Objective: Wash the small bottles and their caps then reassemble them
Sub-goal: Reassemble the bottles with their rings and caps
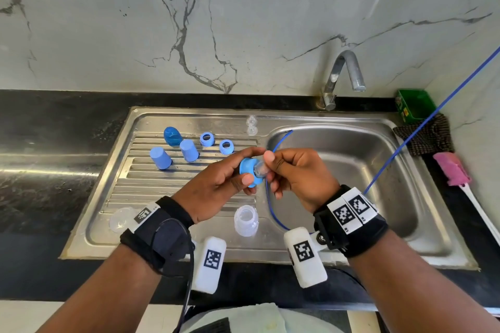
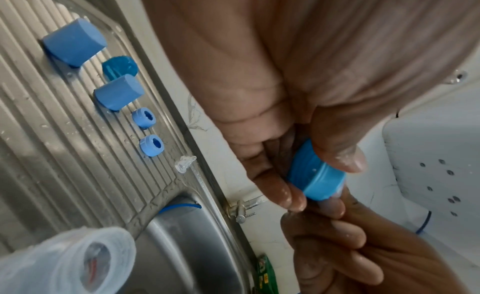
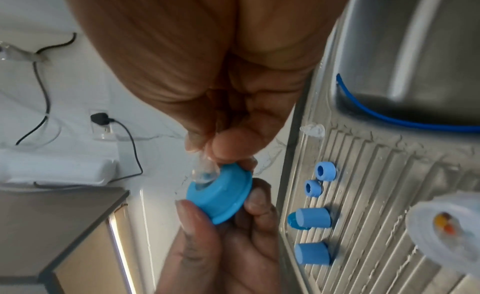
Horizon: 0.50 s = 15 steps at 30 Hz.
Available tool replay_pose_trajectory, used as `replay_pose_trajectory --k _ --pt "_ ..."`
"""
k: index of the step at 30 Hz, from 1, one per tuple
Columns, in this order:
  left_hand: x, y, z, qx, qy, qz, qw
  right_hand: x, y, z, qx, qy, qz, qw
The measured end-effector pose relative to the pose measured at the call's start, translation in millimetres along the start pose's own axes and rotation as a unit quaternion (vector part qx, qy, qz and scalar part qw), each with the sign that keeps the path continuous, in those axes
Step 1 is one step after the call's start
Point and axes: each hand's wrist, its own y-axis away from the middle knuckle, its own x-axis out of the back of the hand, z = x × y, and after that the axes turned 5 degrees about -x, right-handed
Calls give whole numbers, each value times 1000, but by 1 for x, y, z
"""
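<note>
Between our hands, over the drainboard [image 1: 189,197], we pinch the blue ring [image 1: 250,171]: left hand [image 1: 216,184] grips its rim, right hand [image 1: 295,173] pinches the clear teat [image 1: 261,167] poking through its hole. Teat looks soft, wet and likely slippery; ring seems stiff and light. Best hold the ring's flange, the teat near its base. Below our grip stands a bottle [image 1: 245,220].

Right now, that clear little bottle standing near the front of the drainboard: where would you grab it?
Probably round its ribbed body, coming from above or the side. The clear bottle stands upright, mouth up, apart from the other pieces, with room around it on the drainboard.
</note>
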Motion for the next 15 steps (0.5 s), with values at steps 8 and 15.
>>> replay_pose_trajectory --k 8,15 --pt "-9 2 -10 38 108 72 991 3 -3 1 65 164 41 983" --pt "-11 3 -7 63 202 93 973 11 -5 6 205 247 -23 947"
